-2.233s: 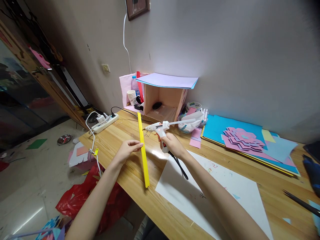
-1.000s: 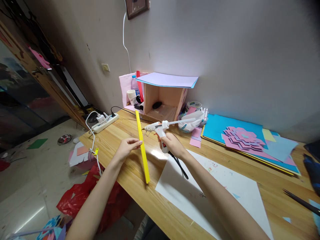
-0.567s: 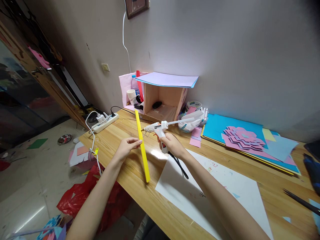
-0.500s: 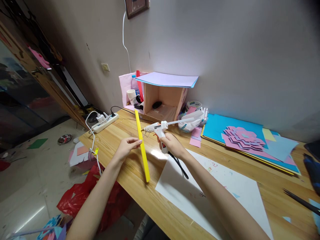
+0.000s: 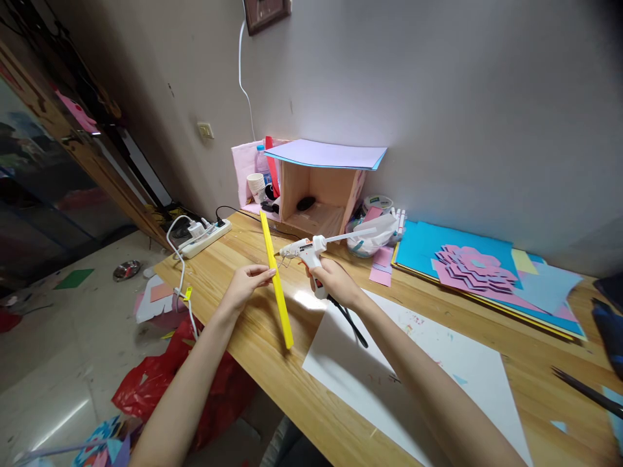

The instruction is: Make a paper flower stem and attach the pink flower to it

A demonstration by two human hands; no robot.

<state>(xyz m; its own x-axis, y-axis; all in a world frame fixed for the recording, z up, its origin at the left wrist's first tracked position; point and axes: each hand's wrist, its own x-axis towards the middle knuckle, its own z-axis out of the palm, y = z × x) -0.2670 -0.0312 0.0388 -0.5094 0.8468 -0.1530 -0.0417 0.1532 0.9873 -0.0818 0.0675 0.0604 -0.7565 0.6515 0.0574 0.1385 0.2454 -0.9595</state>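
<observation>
A long, narrow yellow paper strip, folded lengthwise, is pinched near its middle by my left hand. It slants above the wooden table. My right hand is wrapped round the handle of a white hot glue gun, with a translucent glue stick poking out of its back. The gun's nozzle points left and is at the strip's right edge, just above my left fingertips; whether it touches cannot be made out. A black cord hangs from the handle over a white sheet.
Behind stands a cardboard box with a paper top. A power strip sits at the table's left edge. To the right lie blue paper sheets, pink layered flower cutouts and black tweezers. A red bag is below.
The yellow strip has tilted slightly, its upper end shifting left and its lower end a little up and right. Both hands keep their holds almost in place.
</observation>
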